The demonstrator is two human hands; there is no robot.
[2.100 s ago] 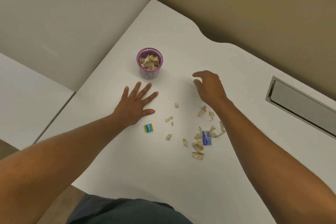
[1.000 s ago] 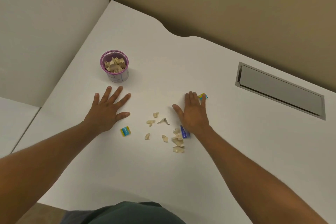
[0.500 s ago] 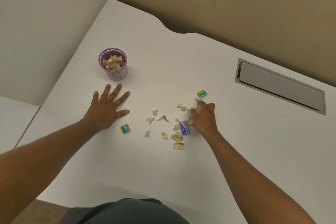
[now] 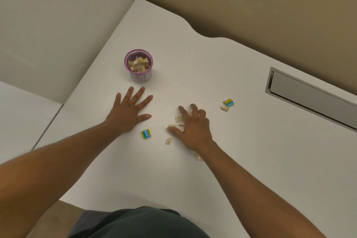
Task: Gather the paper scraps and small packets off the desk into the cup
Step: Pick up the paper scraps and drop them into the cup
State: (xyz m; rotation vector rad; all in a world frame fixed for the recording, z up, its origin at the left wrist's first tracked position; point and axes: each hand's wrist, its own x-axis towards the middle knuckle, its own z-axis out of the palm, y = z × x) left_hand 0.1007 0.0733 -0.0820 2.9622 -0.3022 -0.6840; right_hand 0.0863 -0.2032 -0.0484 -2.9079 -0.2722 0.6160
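A purple-rimmed cup (image 4: 141, 77) stands on the white desk (image 4: 193, 170), filled with tan paper scraps. My left hand (image 4: 129, 111) lies flat just below it, fingers spread, holding nothing. My right hand (image 4: 192, 128) is spread palm-down over a cluster of tan paper scraps (image 4: 178, 119), hiding most of them. One loose scrap (image 4: 168, 140) lies at its lower left, another (image 4: 198, 158) peeks out by the wrist. A yellow and blue packet (image 4: 146, 133) sits between my hands. A second such packet (image 4: 228, 102) lies to the right, with a scrap (image 4: 225, 108) touching it.
A recessed metal cable tray (image 4: 309, 97) is set into the desk at the right. Partition walls close off the back and left. The desk's front edge runs just above my lap, and a lower white surface lies to the left.
My right hand has opened from a loose pinch and slid left over the scrap cluster, covering the blue packet and most scraps. My left hand has stayed flat.
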